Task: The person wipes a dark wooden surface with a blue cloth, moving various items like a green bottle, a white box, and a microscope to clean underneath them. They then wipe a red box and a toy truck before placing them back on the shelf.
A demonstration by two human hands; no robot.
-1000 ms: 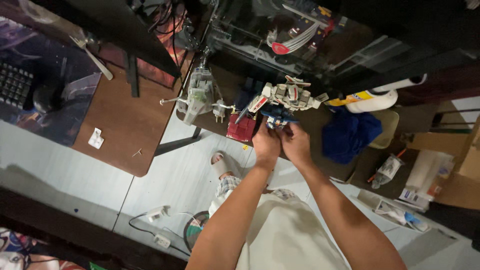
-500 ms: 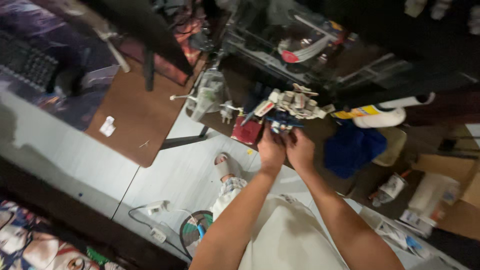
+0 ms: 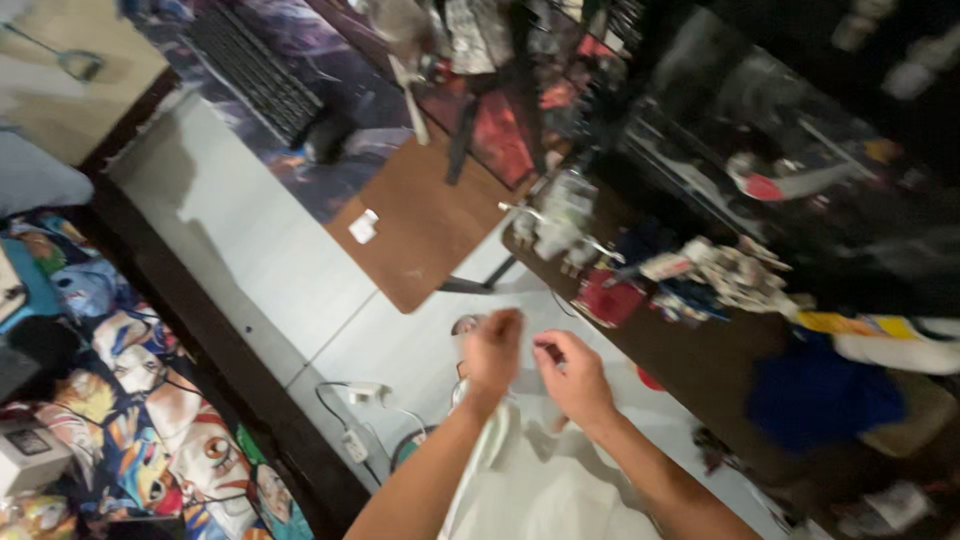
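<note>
above the pale tiled floor [image 3: 250,260], just short of the dark shelf edge [image 3: 700,350], both hands hang side by side, blurred. the left hand [image 3: 493,352] has its fingers curled loosely inward; the right hand [image 3: 572,375] pinches something small and dark at its fingertips, too blurred to name. the white and red model figure [image 3: 725,275] lies on the shelf, apart from both hands, beside a red piece [image 3: 608,298].
</note>
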